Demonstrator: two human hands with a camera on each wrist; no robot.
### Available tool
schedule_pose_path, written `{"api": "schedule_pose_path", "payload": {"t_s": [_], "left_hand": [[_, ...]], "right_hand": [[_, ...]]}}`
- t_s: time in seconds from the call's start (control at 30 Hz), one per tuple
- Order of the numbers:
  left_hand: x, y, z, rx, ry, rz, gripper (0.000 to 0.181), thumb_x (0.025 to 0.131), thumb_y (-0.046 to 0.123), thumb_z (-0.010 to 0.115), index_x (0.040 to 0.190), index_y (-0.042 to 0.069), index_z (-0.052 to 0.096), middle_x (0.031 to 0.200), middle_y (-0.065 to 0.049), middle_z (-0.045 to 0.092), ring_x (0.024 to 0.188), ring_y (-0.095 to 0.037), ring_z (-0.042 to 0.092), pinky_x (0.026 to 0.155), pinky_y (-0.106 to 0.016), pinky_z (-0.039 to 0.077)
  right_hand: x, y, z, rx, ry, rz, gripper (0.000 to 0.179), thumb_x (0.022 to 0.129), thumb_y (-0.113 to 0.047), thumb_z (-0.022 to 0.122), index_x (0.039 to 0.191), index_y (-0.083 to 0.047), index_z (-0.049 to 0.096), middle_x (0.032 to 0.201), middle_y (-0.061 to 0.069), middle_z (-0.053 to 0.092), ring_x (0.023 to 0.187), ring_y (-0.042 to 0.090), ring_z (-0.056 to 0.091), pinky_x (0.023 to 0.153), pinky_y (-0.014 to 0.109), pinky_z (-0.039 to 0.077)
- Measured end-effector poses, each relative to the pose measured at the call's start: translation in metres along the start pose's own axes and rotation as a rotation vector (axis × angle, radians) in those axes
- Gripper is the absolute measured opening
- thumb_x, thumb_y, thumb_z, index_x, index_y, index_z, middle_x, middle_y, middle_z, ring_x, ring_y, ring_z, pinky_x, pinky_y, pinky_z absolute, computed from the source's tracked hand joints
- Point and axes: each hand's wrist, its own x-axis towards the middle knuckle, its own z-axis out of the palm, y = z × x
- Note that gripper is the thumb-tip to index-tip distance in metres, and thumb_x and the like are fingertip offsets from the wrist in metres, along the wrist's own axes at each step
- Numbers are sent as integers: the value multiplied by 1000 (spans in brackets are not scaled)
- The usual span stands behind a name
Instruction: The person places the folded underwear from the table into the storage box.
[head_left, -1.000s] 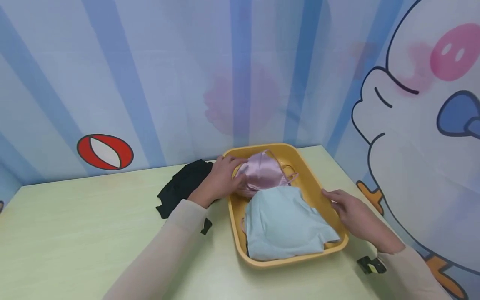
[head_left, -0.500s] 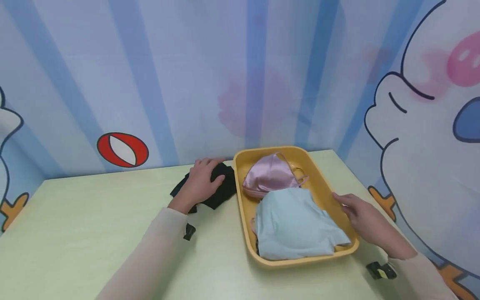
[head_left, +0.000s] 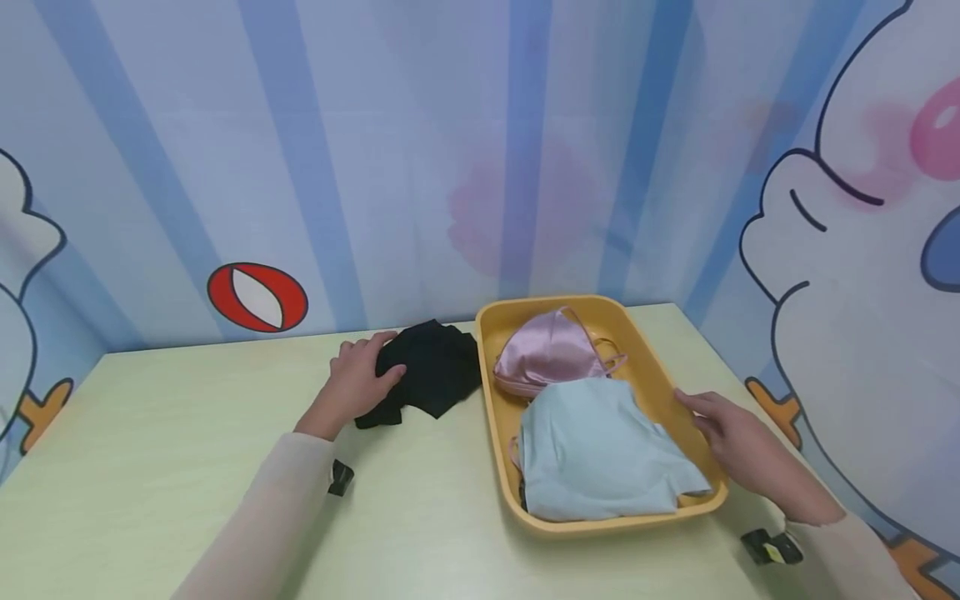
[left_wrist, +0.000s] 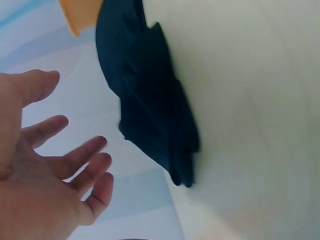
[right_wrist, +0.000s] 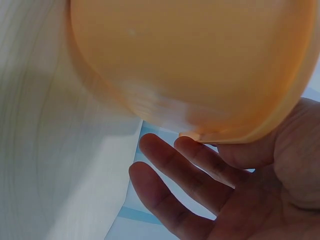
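Note:
In the head view, a yellow plastic tray (head_left: 491, 450) holds a pink satin bra (head_left: 547, 350) at its far end and a folded pale blue garment (head_left: 607, 450) at its near end. My right hand (head_left: 742, 446) grips the tray's right rim; in the right wrist view the thumb and a finger (right_wrist: 190, 142) pinch that edge while other fingers stay off it. A crumpled black cloth garment (head_left: 438, 367) lies left of the tray, its kind unclear. Beside its left end hovers my left hand (head_left: 352, 383), fingers spread and slightly bent, apart from the cloth in the left wrist view.
The pale green tabletop (head_left: 187, 450) runs to a blue striped backdrop (head_left: 405, 167) close behind the tray. Another printed wall with a white cartoon figure (head_left: 862, 333) stands close on the right. A yellowish strap (head_left: 607, 343) lies in the tray by the bra.
My left hand has moved left, from the tray's left rim by the bra, across the black garment to its left end. My right hand stays at the tray's rim. The head view has panned left.

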Motion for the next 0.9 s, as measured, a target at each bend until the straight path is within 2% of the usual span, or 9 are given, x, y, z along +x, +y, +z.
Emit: {"api": "schedule_pose_path", "payload": {"t_s": [0.17,0.37,0.5,0.7,0.9], "left_hand": [[1,-10,4,-1,-63,-65,67,92,36,59,146,8,31,131,-27,47,115,-42,35,94,-58,27],[5,-12,11,1,-122,-48,72,91,41,59,147,8,28,132,-28,46,117,-44,35,93,-60,26],[8,-8,14,29,-175,-46,72,92,41,59,148,10,27,131,-28,46,115,-45,35,91,-60,28],[14,3,15,143,-229,-47,66,91,41,60,145,13,36,128,-31,45,113,-48,36,87,-63,31],[20,18,16,183,-253,-98,72,90,47,59,145,9,33,132,-29,45,116,-49,35,92,-64,26]], "right_hand": [[0,2,-1,1,-1,7,41,94,5,48,135,4,47,120,23,56,82,22,59,57,28,44],[0,3,-1,-4,3,11,41,94,4,49,135,3,47,119,22,57,91,29,61,61,32,46],[0,2,0,2,0,16,41,94,4,49,135,3,47,120,22,57,90,28,61,62,32,46],[0,0,0,-3,4,9,41,94,4,50,135,3,47,117,21,58,83,24,60,59,29,45],[0,2,0,-10,0,14,41,94,4,49,135,3,47,116,22,57,79,21,59,57,28,44]]}}
